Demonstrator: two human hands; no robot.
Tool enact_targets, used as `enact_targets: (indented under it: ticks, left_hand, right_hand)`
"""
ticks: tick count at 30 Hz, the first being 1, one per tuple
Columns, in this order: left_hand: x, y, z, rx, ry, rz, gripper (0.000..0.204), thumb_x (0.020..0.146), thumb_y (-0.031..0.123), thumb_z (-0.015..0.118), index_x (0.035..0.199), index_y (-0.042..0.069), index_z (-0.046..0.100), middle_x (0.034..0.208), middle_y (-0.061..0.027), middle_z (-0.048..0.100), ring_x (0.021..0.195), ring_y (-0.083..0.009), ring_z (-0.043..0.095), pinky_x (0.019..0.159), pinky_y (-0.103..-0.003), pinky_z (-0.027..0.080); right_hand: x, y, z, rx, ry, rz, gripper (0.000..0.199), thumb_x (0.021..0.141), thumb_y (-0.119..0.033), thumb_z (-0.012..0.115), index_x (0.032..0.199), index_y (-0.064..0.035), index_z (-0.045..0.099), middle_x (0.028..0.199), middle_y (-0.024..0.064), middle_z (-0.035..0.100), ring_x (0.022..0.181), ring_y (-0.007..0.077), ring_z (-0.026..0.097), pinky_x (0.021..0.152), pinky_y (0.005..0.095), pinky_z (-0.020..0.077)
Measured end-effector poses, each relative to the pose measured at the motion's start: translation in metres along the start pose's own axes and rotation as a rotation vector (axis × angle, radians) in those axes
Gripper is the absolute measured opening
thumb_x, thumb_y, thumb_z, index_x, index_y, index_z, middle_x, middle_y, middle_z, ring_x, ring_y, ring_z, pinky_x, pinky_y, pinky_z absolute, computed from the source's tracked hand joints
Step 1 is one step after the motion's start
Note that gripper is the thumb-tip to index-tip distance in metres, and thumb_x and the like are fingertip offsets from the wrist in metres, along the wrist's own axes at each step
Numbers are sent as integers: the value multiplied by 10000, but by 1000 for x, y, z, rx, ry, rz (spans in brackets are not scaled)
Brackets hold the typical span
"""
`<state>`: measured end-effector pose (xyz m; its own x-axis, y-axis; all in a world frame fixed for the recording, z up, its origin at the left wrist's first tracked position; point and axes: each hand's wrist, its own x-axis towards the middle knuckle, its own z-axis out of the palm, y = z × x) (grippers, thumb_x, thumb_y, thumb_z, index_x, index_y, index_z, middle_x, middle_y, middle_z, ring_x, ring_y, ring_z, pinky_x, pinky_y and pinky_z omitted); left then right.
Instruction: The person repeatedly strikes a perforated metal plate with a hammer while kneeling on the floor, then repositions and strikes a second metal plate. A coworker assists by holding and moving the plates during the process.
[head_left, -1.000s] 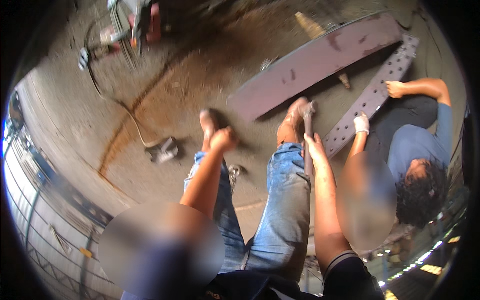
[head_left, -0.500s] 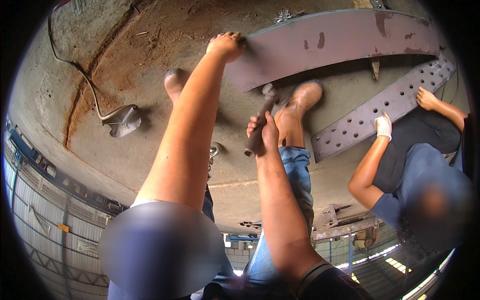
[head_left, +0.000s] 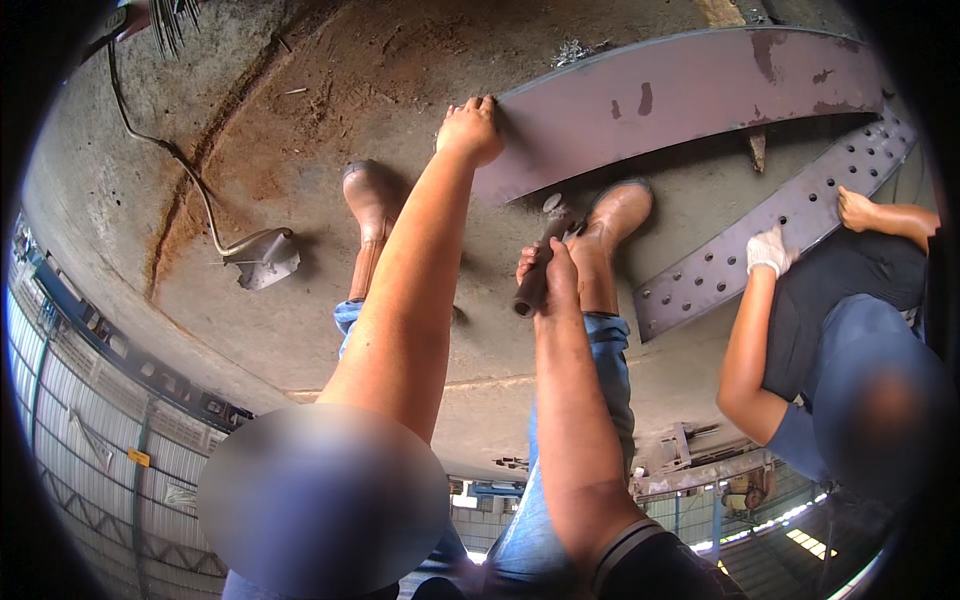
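A long, plain steel plate (head_left: 690,95), greyish purple with dark patches, lies across the upper right. Around its left end my left hand (head_left: 472,130) is closed, the fingers over the edge and their tips partly hidden. My right hand (head_left: 549,272) grips a hammer (head_left: 536,290) by its thick, dark, tube-like handle. The hammer's head is beside the plate's lower edge, close to my right boot (head_left: 618,212); whether it touches the plate I cannot tell.
At right, a co-worker's gloved hand (head_left: 769,250) and bare hand (head_left: 856,210) rest on a perforated steel plate (head_left: 715,270). A wooden piece (head_left: 757,150) shows beneath the plain plate. Left lie a bent metal rod (head_left: 205,195) and scrap sheet (head_left: 270,265). My left boot (head_left: 373,197) stands on the concrete.
The whole view has shifted slightly, and bristle-like strands now show at upper left. My left hand stays at the plate's end. The hammer remains in my right hand, its head tilted differently.
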<state>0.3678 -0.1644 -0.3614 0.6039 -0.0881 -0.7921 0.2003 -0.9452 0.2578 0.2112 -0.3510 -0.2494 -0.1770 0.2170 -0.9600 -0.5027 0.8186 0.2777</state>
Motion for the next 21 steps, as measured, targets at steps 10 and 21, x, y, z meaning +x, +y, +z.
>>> enact_targets:
  ticks: [10,21]
  left_hand:
    - [-1,11,-13,17,-89,-70,772,887,423,640,1514,56,380,1503,-190,458,1386,-366,451,1194,-414,333]
    - [-2,14,-19,-12,-91,-96,751,873,437,652,1484,63,426,1479,-185,481,1372,-369,469,1143,-424,404]
  right_hand:
    - [1,-13,0,10,-91,75,324,1019,-384,505,1044,-60,508,827,48,563,662,116,540,610,268,498]
    - [2,-26,4,92,-22,107,291,1029,-396,494,985,-111,532,785,39,578,625,119,536,562,249,455]
